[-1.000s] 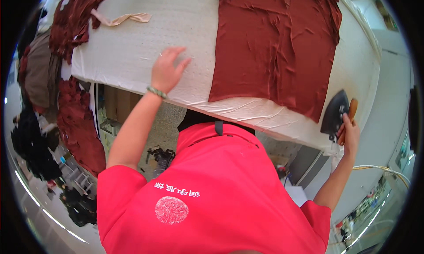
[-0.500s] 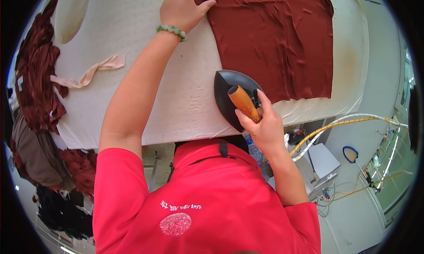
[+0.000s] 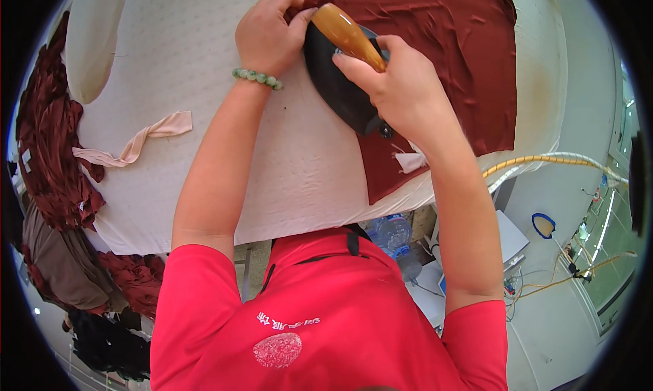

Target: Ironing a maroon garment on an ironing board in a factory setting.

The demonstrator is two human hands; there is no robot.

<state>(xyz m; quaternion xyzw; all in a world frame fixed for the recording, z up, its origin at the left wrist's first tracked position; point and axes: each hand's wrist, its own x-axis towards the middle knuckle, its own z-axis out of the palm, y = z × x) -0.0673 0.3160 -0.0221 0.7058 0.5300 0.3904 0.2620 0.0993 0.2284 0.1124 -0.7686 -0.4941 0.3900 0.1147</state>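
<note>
Dark red cloth (image 3: 469,78), probably part of a garment, lies spread and slightly wrinkled on the padded white ironing table (image 3: 224,24). My left hand (image 3: 272,37), with a green bead bracelet at the wrist, pinches the cloth's far left edge. Closed round the amber-brown handle (image 3: 345,34) of a black iron (image 3: 333,85) is my right hand (image 3: 415,88). The iron rests along the left edge of the cloth, its handle end close to my left fingertips. A small white label (image 3: 411,161) shows near the cloth's near corner. My right hand hides part of the iron.
A pale twisted strip (image 3: 146,139) and a white padded form (image 3: 95,44) are on the left. Dark red garments (image 3: 47,139) and brown cloth (image 3: 61,255) hang over the left edge. Yellow and white hoses (image 3: 544,160) run at right. Plastic bottles (image 3: 394,231) stand below the near edge.
My right hand has moved the iron away from the table's near edge, up along the cloth toward my left hand. The cloth's near left corner now extends closer, showing a white label.
</note>
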